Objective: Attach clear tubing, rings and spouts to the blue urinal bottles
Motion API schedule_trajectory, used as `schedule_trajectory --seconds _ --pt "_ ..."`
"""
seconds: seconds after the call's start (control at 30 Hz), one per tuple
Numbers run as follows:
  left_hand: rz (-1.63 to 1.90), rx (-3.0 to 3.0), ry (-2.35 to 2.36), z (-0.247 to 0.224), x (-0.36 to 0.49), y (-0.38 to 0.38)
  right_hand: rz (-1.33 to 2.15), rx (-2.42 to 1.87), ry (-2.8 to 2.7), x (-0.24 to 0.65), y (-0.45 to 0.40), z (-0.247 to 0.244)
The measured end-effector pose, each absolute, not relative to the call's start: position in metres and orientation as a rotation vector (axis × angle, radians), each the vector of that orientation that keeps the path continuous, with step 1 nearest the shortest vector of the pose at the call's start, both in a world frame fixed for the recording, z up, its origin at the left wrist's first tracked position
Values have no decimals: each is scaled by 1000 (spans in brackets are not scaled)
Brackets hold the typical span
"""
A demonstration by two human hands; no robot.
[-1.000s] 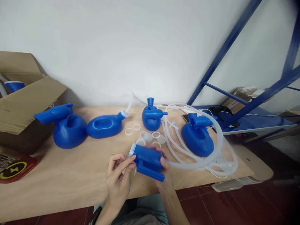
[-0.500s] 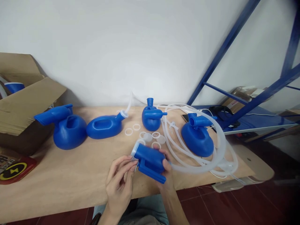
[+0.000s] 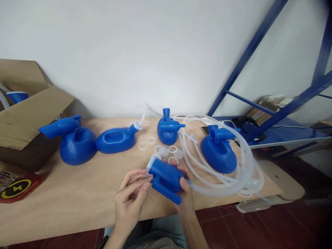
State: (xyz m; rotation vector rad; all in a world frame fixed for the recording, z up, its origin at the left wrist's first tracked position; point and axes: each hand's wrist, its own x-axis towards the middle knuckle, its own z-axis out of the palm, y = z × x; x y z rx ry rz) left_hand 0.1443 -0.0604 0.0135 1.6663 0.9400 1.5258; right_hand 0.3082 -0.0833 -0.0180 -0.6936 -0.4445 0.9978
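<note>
Left hand [image 3: 129, 199]: fingers pinched narrow at white rim [image 3: 150, 164] of blue cup [image 3: 166, 173]. Right hand [image 3: 186, 193]: fingers curled round cup's other end. Cup: tilted, over worktop [image 3: 77, 197] near front edge. Beyond: white rings [image 3: 139, 146]. Farther: blue jugs [image 3: 124, 143].

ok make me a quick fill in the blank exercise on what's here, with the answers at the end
1. The ____ hand grips the handled piece by the end away from its pale rim.
2. The bottle with a clear tube leading from its capped neck is coloured ____.
3. The open box at the far left is made of ____.

Missing words: right; blue; cardboard.
</note>
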Motion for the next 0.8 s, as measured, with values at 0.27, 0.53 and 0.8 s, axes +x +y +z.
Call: schedule_trajectory --seconds 0.27,0.53,0.8 --pt "1445 1630 1115 17 145 -61 940 -715 -557 307 -88 -14" --pt "1432 1551 1071 12 143 -69 773 -792 -632 305 -91 -31" --pt "1493 1595 1109 7 139 -75 674 -838 -758 301 -91 -35"
